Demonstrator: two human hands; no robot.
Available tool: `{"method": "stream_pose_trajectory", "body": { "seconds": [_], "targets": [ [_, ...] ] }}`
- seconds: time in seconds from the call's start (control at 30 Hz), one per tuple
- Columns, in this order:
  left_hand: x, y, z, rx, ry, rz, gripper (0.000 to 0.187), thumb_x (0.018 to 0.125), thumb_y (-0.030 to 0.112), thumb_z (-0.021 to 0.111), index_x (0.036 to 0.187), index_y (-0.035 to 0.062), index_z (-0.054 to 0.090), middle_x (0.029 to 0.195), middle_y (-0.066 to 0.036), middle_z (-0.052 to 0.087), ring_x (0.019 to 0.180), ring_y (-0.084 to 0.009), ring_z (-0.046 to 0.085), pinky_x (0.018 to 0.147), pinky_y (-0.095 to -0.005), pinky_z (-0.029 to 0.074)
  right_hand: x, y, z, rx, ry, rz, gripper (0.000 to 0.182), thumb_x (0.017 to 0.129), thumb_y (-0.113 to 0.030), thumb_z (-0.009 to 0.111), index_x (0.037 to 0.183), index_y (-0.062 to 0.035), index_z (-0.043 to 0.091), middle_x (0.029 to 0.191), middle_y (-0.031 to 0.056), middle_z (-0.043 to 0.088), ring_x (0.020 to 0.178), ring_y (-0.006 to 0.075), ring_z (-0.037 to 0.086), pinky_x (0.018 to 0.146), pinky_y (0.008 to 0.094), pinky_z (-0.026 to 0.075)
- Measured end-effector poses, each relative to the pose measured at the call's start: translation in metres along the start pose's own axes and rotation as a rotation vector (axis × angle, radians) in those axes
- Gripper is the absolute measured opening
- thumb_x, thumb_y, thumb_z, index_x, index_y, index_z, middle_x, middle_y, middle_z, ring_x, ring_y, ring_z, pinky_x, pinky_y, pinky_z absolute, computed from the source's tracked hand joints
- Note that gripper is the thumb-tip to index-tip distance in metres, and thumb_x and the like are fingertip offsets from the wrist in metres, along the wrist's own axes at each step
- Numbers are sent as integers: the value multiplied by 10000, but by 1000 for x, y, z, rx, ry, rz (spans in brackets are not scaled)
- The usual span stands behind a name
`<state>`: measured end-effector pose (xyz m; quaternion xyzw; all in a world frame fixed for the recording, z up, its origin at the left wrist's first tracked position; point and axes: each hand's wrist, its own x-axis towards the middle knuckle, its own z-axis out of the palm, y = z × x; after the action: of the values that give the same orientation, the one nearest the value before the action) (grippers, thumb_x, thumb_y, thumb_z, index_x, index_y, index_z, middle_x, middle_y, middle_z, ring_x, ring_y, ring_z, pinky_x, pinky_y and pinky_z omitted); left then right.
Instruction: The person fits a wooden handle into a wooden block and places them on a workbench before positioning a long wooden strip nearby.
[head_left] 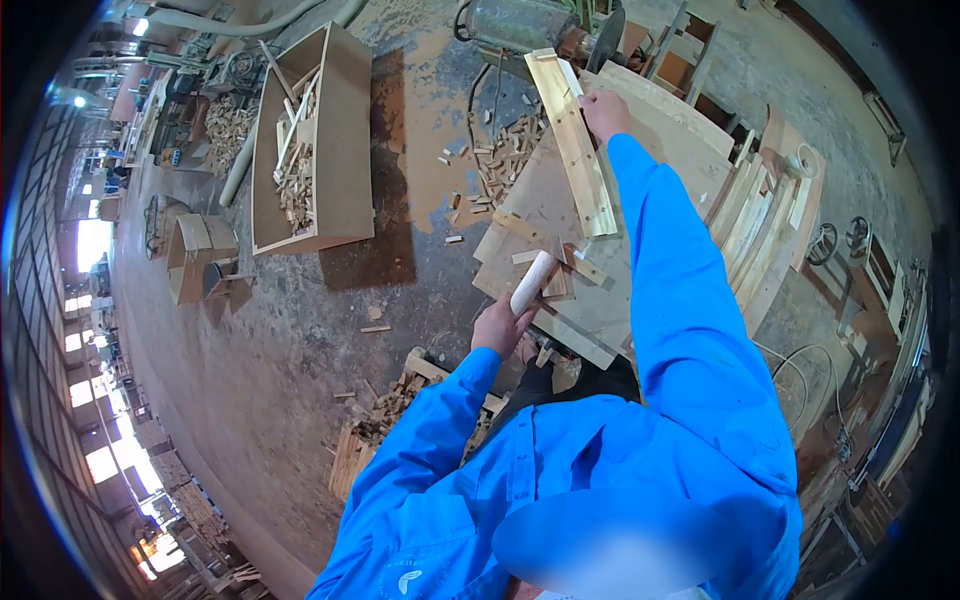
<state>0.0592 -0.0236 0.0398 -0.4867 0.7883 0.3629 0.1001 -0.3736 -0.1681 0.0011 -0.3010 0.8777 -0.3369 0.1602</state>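
My left hand [501, 327] is closed round a pale rounded wooden piece [533, 283] at the near left part of the worktable [690, 170]. Farther out, my right hand [606, 113] has its fingers bent at a small light strip [571, 78] beside a long board [573, 140]; whether it grips the strip or the board's edge is too small to tell. The long board lies on the table and has several dark spots along it. Short wooden pieces [520, 226] lie between the board and my left hand.
A large wooden box [343, 150] of offcuts stands at the left. Offcuts [510, 155] lie on the floor by a green machine [515, 22]. Long strips [750, 215] and a tape roll [799, 162] are at the right. More scraps [400, 400] lie near my left arm.
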Motion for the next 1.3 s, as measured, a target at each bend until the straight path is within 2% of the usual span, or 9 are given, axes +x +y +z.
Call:
{"method": "stream_pose_trajectory", "body": {
  "seconds": [0.33, 0.53, 1.03, 1.1, 1.17, 1.2, 1.23, 1.27, 1.3],
  "targets": [
    [8, 4, 4, 20, 12, -9, 532, 969, 507, 735, 1142, 12, 649, 985, -276, 747, 957, -479, 729, 805, -561, 568, 5, 3, -4, 45, 29, -28, 265, 938, -366, 738, 957, -121, 837, 1094, 156, 788, 1048, 402, 730, 943, 507, 565],
    [26, 17, 8, 7, 32, 18, 534, 973, 504, 732, 1152, 7, 651, 967, -275, 747, 942, -480, 729, 801, -561, 564, 27, 9, -10, 38, 84, -75, 294, 947, -378, 725, 960, -102, 826, 993, 171, 790, 962, 392, 750, 880, 491, 576],
    [46, 50, 6, 54, 88, 15, 550, 951, 512, 750, 1170, 19, 642, 1000, -288, 741, 975, -497, 712, 833, -574, 554, 51, 12, -35, 50, 14, -102, 332, 910, -413, 754, 965, -94, 827, 1075, 181, 782, 1034, 402, 735, 924, 511, 568],
    [51, 43, 14, 60, 105, 9, 548, 945, 517, 753, 1179, 32, 651, 1006, -279, 744, 975, -495, 712, 836, -574, 555, 48, 13, -41, 19, -15, -103, 371, 893, -430, 763, 1003, -80, 821, 1098, 208, 775, 1054, 417, 730, 932, 524, 561],
    [53, 30, 21, 31, 84, 23, 543, 934, 531, 757, 1197, 63, 674, 1025, -253, 753, 979, -487, 712, 842, -575, 555, 54, 36, -10, 68, 116, -155, 380, 892, -413, 758, 1064, -79, 813, 1119, 230, 768, 1086, 447, 715, 937, 544, 556],
    [51, 33, 20, 34, 55, -36, 543, 922, 543, 762, 1206, 85, 690, 1041, -232, 757, 987, -470, 715, 849, -572, 559, 33, 21, -32, 69, 32, -130, 395, 906, -399, 740, 1137, -85, 803, 1159, 248, 758, 1122, 469, 698, 938, 561, 551],
    [47, 26, 25, 71, 129, 27, 551, 913, 549, 767, 1213, 95, 685, 1048, -230, 756, 990, -462, 718, 844, -567, 567, 38, 41, -9, 91, 141, -234, 392, 924, -393, 727, 1164, -92, 800, 1147, 244, 764, 1121, 457, 706, 936, 544, 556],
    [49, 20, 29, 89, 104, 6, 516, 922, 517, 757, 1223, 105, 680, 1057, -228, 755, 997, -455, 717, 850, -568, 568, 24, 35, -23, 300, -6, -144, 418, 927, -398, 733, 1177, -68, 791, 1117, 240, 771, 1106, 444, 718, 930, 528, 558],
    [38, 35, 13, 69, 74, 46, 468, 940, 470, 739, 1226, 106, 672, 1062, -233, 754, 1005, -457, 715, 858, -570, 565, 20, 43, -21, 273, 11, -175, 448, 920, -410, 743, 1144, -25, 786, 1056, 234, 780, 1031, 438, 731, 900, 511, 557]
  ]
}}
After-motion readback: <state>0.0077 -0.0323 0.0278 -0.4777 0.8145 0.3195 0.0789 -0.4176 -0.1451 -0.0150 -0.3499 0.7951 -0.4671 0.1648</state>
